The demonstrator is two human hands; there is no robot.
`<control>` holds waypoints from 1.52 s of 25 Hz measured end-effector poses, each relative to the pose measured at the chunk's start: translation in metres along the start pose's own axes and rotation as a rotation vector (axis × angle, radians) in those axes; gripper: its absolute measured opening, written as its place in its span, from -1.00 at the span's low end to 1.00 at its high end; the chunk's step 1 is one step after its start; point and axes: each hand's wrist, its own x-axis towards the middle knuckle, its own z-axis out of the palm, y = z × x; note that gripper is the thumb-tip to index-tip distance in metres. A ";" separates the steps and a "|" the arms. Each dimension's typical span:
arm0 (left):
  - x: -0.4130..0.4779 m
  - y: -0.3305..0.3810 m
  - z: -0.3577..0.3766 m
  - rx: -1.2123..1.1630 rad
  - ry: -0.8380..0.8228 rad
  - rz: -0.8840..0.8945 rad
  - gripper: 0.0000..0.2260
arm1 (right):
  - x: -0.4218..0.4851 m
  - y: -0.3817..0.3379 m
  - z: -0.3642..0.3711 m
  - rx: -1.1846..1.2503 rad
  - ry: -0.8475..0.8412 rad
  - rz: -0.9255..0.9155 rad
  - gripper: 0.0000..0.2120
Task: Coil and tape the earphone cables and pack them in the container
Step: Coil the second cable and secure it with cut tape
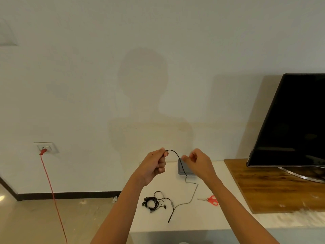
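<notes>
My left hand (155, 164) is raised above the white counter and pinches one end of a black earphone cable (177, 159). From there the cable arcs right and down past my right hand (197, 162), then trails across the counter to its plug end near the front. The right hand's fingers are curled close to the cable; whether they grip it is unclear. A tangled bunch of black earphones (153, 202) lies on the counter below my hands. A grey container (181, 170) sits at the back against the wall, partly behind my right hand.
Red-handled scissors (211, 200) lie on the white counter (202, 221), right of the earphones. A wooden board (274, 185) carries a dark TV (292, 120) at far right. A red cord (51, 191) hangs from a wall socket at left.
</notes>
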 end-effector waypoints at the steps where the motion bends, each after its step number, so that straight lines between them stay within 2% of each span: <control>1: -0.003 0.005 0.002 0.007 -0.016 0.007 -0.71 | -0.007 -0.006 0.001 0.095 -0.054 -0.131 -0.89; 2: -0.006 0.011 0.006 -0.010 -0.025 0.016 -0.71 | -0.011 -0.013 0.004 0.219 -0.167 -0.213 -0.87; 4: -0.012 0.024 0.018 -0.163 0.001 0.056 -0.71 | -0.023 -0.026 0.014 0.444 -0.389 -0.242 -0.83; 6: -0.016 0.038 0.022 -0.430 0.080 0.171 -0.70 | -0.035 -0.025 0.026 0.561 -0.457 -0.198 -0.78; 8: -0.017 0.053 0.011 -0.551 0.197 0.420 -0.70 | -0.046 -0.012 0.031 0.583 -0.483 -0.138 -0.75; 9: -0.018 0.059 0.001 -0.473 0.265 0.564 -0.70 | -0.050 -0.005 0.030 0.551 -0.482 -0.119 -0.75; 11: -0.017 0.060 -0.022 -0.098 0.380 0.768 -0.72 | -0.054 0.004 0.021 0.464 -0.423 -0.102 -0.75; 13: -0.020 0.053 -0.032 0.319 0.399 0.739 -0.75 | -0.051 -0.001 0.011 0.471 -0.333 -0.103 -0.76; 15: -0.017 0.039 -0.024 0.669 0.294 0.630 -0.80 | -0.042 -0.020 0.005 0.436 -0.244 -0.161 -0.77; 16: -0.017 0.029 -0.015 0.772 0.237 0.589 -0.82 | -0.037 -0.030 0.003 0.378 -0.200 -0.197 -0.78; 18: -0.018 0.013 0.006 0.753 0.179 0.537 -0.84 | -0.027 -0.049 0.002 0.263 -0.126 -0.256 -0.77; 21: -0.018 0.005 0.023 0.556 0.239 0.463 -0.86 | -0.016 -0.061 0.001 0.120 -0.101 -0.326 -0.74; 23: -0.017 0.009 0.024 0.675 0.255 0.429 -0.82 | -0.011 -0.061 -0.002 0.018 -0.100 -0.361 -0.70; 25: -0.020 0.016 0.018 0.885 0.167 0.337 -0.73 | -0.008 -0.058 -0.009 -0.012 -0.097 -0.352 -0.69; 26: -0.021 0.019 0.014 0.900 0.126 0.270 -0.70 | -0.007 -0.055 -0.012 0.020 -0.114 -0.333 -0.69; 27: -0.023 0.023 0.010 0.775 0.103 0.185 -0.67 | -0.007 -0.050 -0.014 0.083 -0.146 -0.308 -0.70; 29: -0.028 0.036 0.003 0.197 0.156 0.098 -0.67 | -0.009 -0.038 -0.013 0.247 -0.197 -0.249 -0.73; 31: -0.030 0.055 -0.010 -0.415 0.236 0.203 -0.67 | -0.013 -0.020 -0.013 0.363 -0.223 -0.189 -0.78; 33: -0.035 0.075 -0.032 -0.771 0.308 0.407 -0.65 | -0.022 0.002 -0.015 0.367 -0.259 -0.141 -0.80; 36: -0.043 0.094 -0.057 -0.820 0.417 0.612 -0.68 | -0.030 0.020 -0.017 0.221 -0.238 -0.116 -0.76; 38: -0.040 0.091 -0.047 -0.612 0.405 0.597 -0.73 | -0.029 0.007 -0.015 0.225 -0.204 -0.156 -0.79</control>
